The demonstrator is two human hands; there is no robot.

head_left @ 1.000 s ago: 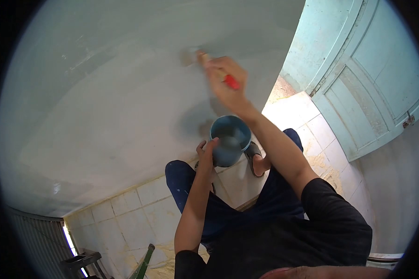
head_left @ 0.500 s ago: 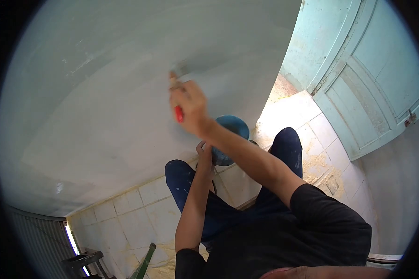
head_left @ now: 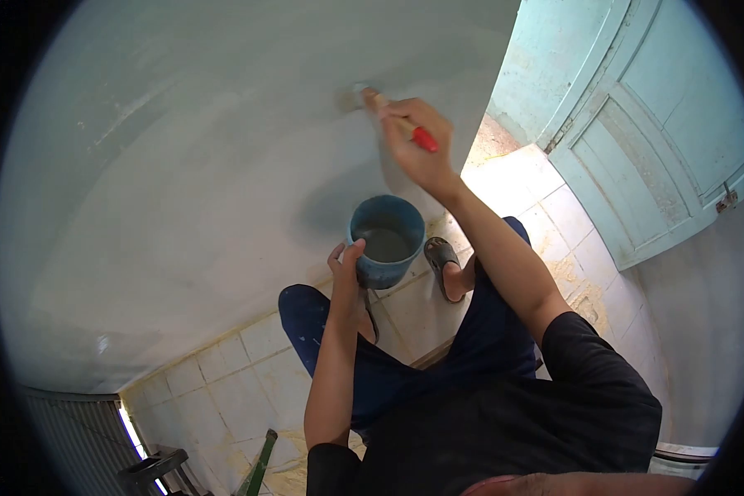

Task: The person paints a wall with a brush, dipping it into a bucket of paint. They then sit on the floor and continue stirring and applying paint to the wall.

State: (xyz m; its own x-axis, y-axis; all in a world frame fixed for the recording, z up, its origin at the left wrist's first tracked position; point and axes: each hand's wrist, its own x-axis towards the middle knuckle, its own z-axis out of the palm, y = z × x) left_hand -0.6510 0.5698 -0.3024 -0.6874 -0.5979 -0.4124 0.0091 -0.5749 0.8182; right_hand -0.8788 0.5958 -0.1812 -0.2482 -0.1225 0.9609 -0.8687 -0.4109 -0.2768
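My right hand [head_left: 420,140] is closed round the handle of a paintbrush [head_left: 407,128], whose wooden grip ends in a red tip. The bristles, blurred, meet the grey wall [head_left: 223,165] above the bucket. In my left hand [head_left: 347,260] is a blue bucket [head_left: 386,273], gripped at its left side with the thumb at the rim. Greyish liquid [head_left: 384,243] shows inside it. The bucket hangs between my knees, close to the wall, tilted a little so its mouth faces me.
A pale blue door [head_left: 636,165] stands at the right. White floor tiles [head_left: 248,364], stained yellowish, run along the wall's foot. At the lower left are a green bar [head_left: 260,463], a dark stand [head_left: 153,467] and a corrugated panel [head_left: 74,438].
My right hand has swept the paintbrush to the right and upward along the wall. The bucket has shifted slightly left, and its mouth is now uncovered by my right forearm.
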